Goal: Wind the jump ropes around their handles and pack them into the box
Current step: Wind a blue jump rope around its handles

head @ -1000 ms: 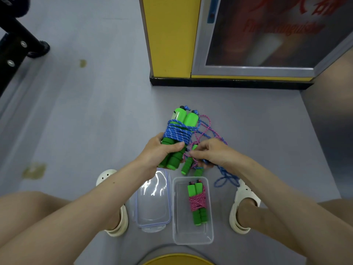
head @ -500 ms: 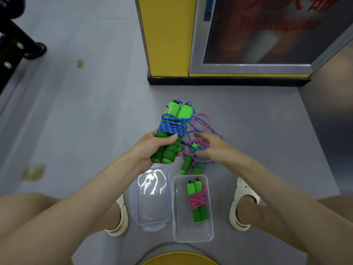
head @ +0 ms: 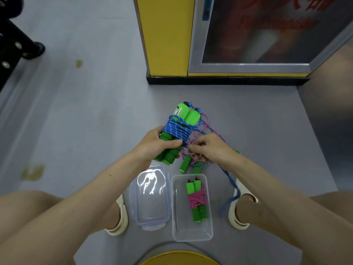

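My left hand grips a pair of green handles wound with blue rope, held above the floor. My right hand pinches the blue rope's loose part right beside the bundle; the free blue end trails down past my right foot. Below my right hand lies an unwound pink rope with green handles on the floor. A clear plastic box holds one wound pink rope bundle.
The box's clear lid lies left of the box. My feet in white slippers flank them. A yellow cabinet with a glass door stands ahead, a yellow round edge shows at the bottom, and black equipment sits far left.
My right hand moved back in against the bundle and took the blue rope between its fingers. The blue end now hangs by my right foot. The bundle shifted slightly.
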Available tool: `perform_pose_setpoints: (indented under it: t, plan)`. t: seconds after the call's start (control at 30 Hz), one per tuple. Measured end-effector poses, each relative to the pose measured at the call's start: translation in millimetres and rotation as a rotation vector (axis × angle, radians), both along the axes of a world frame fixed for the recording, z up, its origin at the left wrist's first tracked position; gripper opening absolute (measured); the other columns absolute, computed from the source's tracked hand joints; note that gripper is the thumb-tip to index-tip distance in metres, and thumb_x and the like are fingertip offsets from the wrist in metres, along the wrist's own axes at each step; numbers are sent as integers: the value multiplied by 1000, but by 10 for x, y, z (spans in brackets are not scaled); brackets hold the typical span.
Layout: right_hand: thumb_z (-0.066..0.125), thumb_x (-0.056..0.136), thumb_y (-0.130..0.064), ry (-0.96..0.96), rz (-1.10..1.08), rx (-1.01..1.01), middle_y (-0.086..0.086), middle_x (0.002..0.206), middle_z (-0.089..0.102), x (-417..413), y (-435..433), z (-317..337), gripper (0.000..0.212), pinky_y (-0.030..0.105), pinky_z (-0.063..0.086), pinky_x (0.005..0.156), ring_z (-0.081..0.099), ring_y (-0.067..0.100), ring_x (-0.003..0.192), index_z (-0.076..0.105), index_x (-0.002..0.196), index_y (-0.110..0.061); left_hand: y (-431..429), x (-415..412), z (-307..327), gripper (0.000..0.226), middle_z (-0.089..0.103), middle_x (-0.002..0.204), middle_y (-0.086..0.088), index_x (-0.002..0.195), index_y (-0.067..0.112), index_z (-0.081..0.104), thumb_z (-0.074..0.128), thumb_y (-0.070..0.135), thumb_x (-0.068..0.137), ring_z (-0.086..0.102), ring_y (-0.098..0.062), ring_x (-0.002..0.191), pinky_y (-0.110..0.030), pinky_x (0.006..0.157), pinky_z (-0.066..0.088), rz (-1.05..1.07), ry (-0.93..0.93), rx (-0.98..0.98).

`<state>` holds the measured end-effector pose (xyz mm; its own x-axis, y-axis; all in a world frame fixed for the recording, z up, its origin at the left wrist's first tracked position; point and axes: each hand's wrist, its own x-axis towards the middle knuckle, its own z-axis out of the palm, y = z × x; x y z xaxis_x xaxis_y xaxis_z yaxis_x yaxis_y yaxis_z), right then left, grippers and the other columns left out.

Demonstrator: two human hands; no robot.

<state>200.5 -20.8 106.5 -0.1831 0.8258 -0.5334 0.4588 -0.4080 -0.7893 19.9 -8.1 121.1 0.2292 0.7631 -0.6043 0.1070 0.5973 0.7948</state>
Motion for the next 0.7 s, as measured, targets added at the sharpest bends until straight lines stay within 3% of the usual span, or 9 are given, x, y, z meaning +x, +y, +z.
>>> perform_pose_setpoints:
  t: [0.13,0.23,0.33,0.43,0.5,0.57,0.63,0.7]
  plan:
    - [60,92,-20,31,-3,-36,6,63,61,-13,-3,-14,21,32,43,60,50,20,62,69,74,-13,-15,53,-64,47,69,91,-12,117,10,53,77,7,77,68,-27,70,-35,64,59,-63,158,169]
    - [58,94,-20,34,24,-84,-5,50,55,-41,5,33,23,20,34,46,42,10,48,68,73,-17,2,88,-136,50,65,89,5,116,17,54,81,21,73,63,-16,80,-34,75,54,-136,438,384]
    - [52,96,-14,27,18,-71,-6,44,52,-57,-11,39,36,17,25,38,34,7,39,59,61,-15,-22,128,-162,57,64,98,3,121,24,49,79,34,73,60,-22,91,-38,81,50,-234,613,486]
    - [49,97,-11,-8,-19,-45,-8,38,48,-39,-37,41,41,15,27,36,33,2,32,54,57,-12,-41,142,-160,66,62,97,3,127,24,42,79,24,72,60,-22,89,-36,77,52,-342,504,447]
    - [48,98,-12,3,-50,-60,-9,36,48,-18,-38,53,38,13,30,36,36,0,30,54,60,-11,-44,128,-139,73,60,97,3,132,23,38,77,9,72,60,-17,83,-25,69,52,-365,396,403]
    - [49,97,-12,52,-55,-82,-8,40,53,-8,-36,49,30,15,32,37,37,2,32,59,70,-7,-34,105,-127,77,62,97,0,135,24,39,76,5,71,60,-14,78,-17,63,49,-342,410,436]
    - [55,94,-13,77,-33,-108,-4,48,61,-8,-34,37,12,17,35,38,40,4,34,63,87,-6,-40,102,-124,77,66,96,-2,136,26,41,77,7,70,63,-17,79,-23,67,52,-299,471,480]
    - [61,91,-13,78,-31,-134,-1,51,64,-15,-29,35,5,17,37,38,44,5,36,61,93,-8,-54,114,-123,72,66,97,-7,136,26,41,74,14,73,63,-28,86,-34,74,52,-305,656,530]
